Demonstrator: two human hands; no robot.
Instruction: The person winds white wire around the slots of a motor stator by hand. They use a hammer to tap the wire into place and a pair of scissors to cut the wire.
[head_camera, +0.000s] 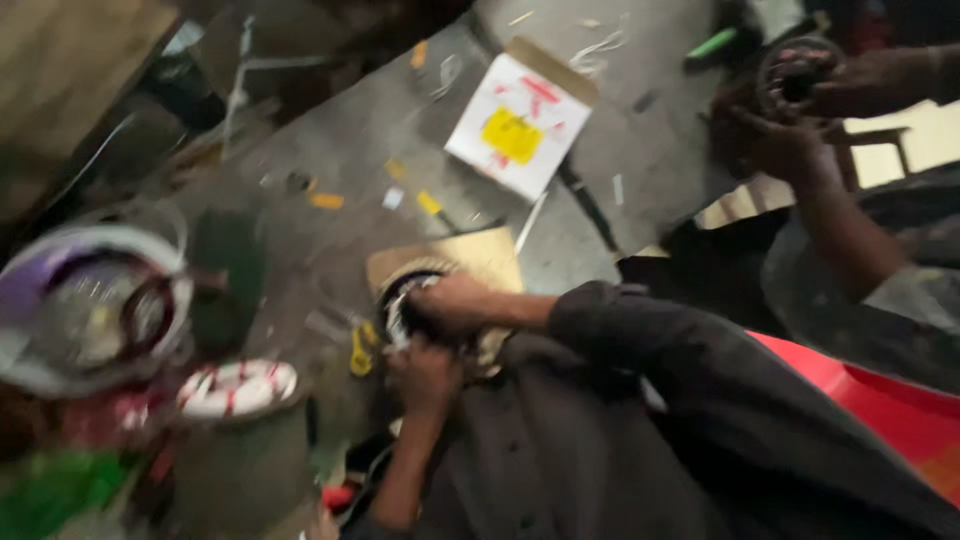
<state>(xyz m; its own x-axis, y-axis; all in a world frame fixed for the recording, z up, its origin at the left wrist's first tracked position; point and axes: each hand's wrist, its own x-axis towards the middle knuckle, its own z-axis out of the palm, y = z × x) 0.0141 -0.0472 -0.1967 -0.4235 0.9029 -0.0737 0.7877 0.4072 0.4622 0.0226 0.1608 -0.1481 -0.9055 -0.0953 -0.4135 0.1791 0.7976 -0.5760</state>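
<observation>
The picture is blurred and tilted. My right hand (452, 303), at the end of a dark sleeve, grips the top of a round dark part with shiny windings (402, 305). My left hand (425, 375) closes on the same part from below. The part rests over a piece of brown cardboard (480, 258) on the grey floor. My hands hide most of it.
Another person's hands (800, 120) hold a similar round part (795, 70) at the top right. A white box with a yellow and red label (515, 125) lies ahead. A round purple-and-white housing (90, 305) and a red-and-white ring (237, 388) sit at the left. A red surface (885, 405) is at the right.
</observation>
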